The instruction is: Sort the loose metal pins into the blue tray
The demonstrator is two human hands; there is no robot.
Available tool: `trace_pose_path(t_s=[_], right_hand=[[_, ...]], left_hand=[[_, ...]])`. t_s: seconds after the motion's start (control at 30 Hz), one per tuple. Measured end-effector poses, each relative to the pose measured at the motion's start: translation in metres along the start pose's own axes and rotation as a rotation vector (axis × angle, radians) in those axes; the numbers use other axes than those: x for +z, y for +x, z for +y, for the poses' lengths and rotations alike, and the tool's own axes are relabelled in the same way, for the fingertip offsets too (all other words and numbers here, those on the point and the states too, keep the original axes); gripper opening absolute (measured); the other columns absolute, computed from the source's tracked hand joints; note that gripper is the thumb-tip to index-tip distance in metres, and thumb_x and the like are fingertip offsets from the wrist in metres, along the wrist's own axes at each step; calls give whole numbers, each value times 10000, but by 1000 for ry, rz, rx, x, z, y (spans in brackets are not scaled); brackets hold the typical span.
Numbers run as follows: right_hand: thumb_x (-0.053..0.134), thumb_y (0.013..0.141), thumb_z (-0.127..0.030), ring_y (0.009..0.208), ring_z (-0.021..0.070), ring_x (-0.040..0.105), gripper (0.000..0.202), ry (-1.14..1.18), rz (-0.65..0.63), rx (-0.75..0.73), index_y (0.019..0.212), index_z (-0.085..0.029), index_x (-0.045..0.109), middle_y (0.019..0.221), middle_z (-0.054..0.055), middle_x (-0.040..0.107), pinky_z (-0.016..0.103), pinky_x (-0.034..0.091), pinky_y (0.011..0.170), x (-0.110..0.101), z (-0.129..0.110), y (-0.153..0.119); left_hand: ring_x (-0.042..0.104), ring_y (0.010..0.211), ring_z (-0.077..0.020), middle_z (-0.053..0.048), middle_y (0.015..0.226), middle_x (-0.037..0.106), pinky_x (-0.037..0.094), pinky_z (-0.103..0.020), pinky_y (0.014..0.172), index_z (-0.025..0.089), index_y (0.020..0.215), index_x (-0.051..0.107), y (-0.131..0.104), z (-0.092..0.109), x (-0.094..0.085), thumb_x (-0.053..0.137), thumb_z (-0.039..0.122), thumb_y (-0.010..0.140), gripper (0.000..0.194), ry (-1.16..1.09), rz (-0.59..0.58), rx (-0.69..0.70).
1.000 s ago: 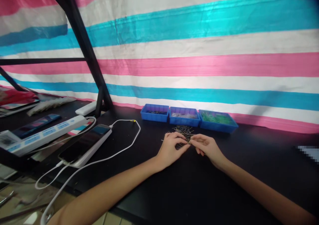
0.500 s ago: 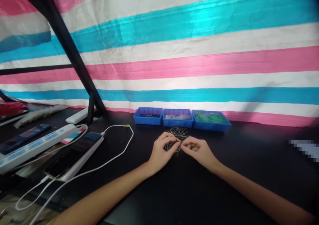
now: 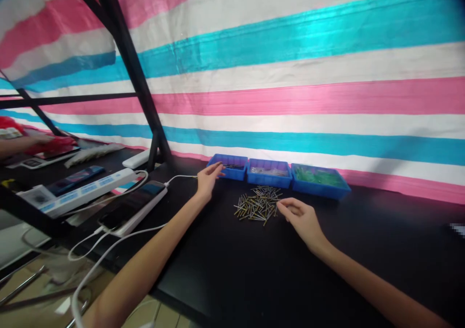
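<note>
Left hand (image 3: 206, 182) spreads its fingers loosely at a blue plastic tray (image 3: 236, 175); slim metallic rods (image 3: 256, 205) (likely light, stiff, best pinched mid-length) lie beside right hand's (image 3: 304, 220) curled fingers, grip unclear.

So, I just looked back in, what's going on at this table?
A person is working bare-handed at a black table. The left hand is at the left blue tray, which holds small dark pieces. The right hand is at the right edge of a loose pile of thin metal pins. Whether either hand grips anything is too small to tell. The middle tray holds whitish pieces, the right tray green ones.
</note>
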State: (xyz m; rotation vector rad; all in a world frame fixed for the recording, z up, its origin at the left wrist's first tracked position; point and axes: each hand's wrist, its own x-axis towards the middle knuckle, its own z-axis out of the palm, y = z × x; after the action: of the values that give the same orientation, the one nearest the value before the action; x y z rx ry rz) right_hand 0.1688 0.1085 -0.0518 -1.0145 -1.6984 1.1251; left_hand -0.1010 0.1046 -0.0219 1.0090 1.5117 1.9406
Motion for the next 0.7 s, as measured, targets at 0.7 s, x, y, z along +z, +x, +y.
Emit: trace_pose_path(t_s=[0.7], right_hand=[[642, 688, -454, 651, 181, 582, 300, -131, -50, -125, 756, -162, 637, 732, 57, 623, 254, 484, 569, -1, 16, 0]], left_hand=[[640, 899, -212, -178, 1181, 568, 478, -253, 640, 111, 1249, 475, -11, 12, 2, 618, 336, 772, 547, -61, -334, -70]])
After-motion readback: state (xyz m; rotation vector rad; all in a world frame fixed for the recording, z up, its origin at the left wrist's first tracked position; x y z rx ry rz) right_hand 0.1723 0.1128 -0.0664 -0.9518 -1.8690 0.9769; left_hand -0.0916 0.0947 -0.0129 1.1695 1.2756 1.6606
